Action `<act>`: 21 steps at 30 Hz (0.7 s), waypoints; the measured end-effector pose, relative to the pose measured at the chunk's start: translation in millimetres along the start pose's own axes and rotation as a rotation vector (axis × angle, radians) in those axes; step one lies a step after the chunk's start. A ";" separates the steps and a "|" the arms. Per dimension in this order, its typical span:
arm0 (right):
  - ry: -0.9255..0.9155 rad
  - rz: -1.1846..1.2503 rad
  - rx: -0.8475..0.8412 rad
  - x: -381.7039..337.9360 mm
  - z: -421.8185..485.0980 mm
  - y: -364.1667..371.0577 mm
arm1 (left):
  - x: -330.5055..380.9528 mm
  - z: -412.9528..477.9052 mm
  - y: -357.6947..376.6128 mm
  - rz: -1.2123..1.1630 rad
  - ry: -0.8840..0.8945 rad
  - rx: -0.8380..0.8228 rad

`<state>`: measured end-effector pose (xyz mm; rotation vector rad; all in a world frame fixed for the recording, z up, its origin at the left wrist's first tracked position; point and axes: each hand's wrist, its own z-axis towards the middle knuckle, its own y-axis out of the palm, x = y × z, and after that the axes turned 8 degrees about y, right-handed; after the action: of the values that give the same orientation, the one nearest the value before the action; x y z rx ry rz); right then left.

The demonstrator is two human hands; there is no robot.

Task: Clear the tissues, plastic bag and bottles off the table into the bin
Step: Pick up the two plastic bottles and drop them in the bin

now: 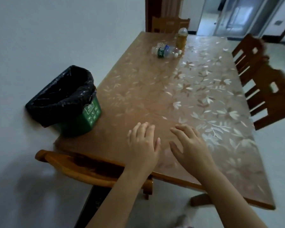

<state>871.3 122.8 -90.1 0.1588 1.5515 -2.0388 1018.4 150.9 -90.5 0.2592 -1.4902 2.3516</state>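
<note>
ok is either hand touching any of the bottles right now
Apart. The head view shows the left hand and right hand open at the near end of the table, with bare tabletop between them and the bottles at the far end.

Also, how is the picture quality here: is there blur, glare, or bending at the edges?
Head view: dim indoor light; glare on the right half of the table; chairs at the right edge smeared by motion blur; bottles at the far end soft and small; wall and table lines bend from the wide lens; both hands fairly sharp.
</note>
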 end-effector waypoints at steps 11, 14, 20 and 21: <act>0.342 -0.079 0.201 161.5 -96.3 -103.8 | 194.3 14.2 80.8 -0.133 0.348 -0.137; 0.419 -0.092 0.248 214.0 -124.4 -138.1 | 257.7 13.7 107.5 -0.176 0.428 -0.179; 0.523 -0.076 0.314 307.5 -169.2 -190.8 | 364.4 10.0 160.7 -0.245 0.527 -0.235; 0.542 -0.079 0.319 321.4 -175.6 -198.3 | 378.2 10.3 170.3 -0.256 0.533 -0.241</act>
<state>462.8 200.3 -112.7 0.8431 1.5263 -2.4277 603.7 146.8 -103.3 -0.2117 -1.3561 1.8253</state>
